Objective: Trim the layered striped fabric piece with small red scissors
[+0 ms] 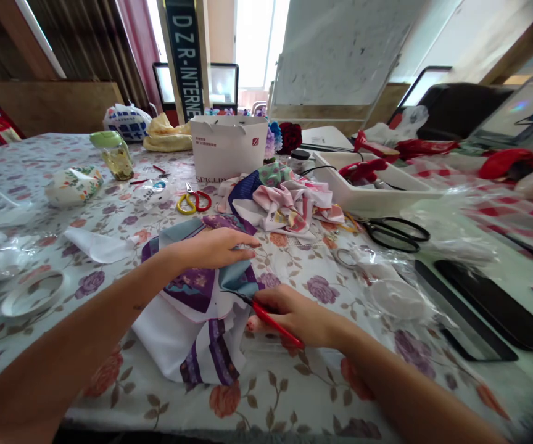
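Observation:
A bundle of purple, blue and white printed cloth [197,295] lies rumpled on the table in front of me. My left hand [218,248] rests across the upper part of the cloth, its fingers stretched out and holding nothing. Fingers of my right hand [289,311] are wrapped round red-handled scissors [273,322], seen edge-on. Their dark, narrow tip points left and reaches the cloth's right side; whether it is in the fabric, I cannot tell. Just beyond lies a second heap of pink, green and blue cloth [289,197].
Yellow-and-red-handled scissors [194,200] lie left of the heap, before a white paper bag [229,148]. Black scissors [396,233] lie right, near a white tray [382,200]. A tape roll [35,295] and a lidded jar [115,157] stand left. Plastic packaging [398,293] lies right.

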`<state>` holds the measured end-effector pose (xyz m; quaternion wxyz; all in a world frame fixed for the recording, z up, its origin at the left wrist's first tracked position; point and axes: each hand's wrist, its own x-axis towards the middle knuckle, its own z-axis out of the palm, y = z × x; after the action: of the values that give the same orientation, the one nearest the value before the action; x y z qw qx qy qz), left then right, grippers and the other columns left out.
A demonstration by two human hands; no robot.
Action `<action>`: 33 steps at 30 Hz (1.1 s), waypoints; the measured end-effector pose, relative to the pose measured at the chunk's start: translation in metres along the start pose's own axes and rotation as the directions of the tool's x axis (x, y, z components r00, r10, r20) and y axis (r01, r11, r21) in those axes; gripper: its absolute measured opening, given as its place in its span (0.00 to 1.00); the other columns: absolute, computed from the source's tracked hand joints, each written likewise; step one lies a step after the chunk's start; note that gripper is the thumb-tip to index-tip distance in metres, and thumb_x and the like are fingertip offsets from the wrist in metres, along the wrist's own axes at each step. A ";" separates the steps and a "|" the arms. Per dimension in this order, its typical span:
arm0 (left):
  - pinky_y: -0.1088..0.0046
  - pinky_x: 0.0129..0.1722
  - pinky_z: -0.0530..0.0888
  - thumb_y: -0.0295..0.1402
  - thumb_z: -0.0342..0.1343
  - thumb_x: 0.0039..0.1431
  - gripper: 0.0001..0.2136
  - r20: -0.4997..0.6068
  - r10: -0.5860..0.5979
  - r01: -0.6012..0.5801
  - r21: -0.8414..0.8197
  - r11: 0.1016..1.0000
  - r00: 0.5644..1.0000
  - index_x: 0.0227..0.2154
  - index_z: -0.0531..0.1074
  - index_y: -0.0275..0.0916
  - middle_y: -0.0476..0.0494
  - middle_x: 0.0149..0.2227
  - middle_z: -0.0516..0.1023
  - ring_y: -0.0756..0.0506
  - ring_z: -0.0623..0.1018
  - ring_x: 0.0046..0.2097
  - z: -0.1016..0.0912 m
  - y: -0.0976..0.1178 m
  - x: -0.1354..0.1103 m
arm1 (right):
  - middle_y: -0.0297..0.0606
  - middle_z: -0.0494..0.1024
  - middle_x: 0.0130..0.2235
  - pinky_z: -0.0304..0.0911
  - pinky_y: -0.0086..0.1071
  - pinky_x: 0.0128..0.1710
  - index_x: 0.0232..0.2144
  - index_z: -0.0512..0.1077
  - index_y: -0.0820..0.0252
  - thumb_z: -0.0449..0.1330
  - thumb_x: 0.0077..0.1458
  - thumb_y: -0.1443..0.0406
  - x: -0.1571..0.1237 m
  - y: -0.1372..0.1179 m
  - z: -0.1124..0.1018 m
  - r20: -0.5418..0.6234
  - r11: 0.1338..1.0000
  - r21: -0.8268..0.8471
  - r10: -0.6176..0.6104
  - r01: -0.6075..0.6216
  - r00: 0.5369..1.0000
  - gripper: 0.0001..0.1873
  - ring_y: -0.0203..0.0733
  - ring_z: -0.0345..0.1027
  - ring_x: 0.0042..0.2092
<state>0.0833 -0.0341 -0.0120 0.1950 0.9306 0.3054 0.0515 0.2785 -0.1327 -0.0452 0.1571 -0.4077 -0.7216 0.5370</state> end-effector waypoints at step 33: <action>0.69 0.39 0.73 0.47 0.56 0.57 0.16 -0.317 -0.517 0.106 -0.767 0.633 0.795 0.35 0.72 0.38 0.46 0.33 0.75 0.43 0.75 0.39 0.027 0.015 -0.060 | 0.25 0.58 0.20 0.49 0.23 0.13 0.22 0.58 0.57 0.61 0.56 0.50 0.001 0.002 0.004 -0.004 0.988 0.048 0.148 -0.148 0.989 0.23 0.30 0.54 0.17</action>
<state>0.0489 -0.0893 -0.0300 0.4587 0.6598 0.4631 0.3739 0.2761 -0.1348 -0.0491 0.1292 -0.4585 -0.6758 0.5626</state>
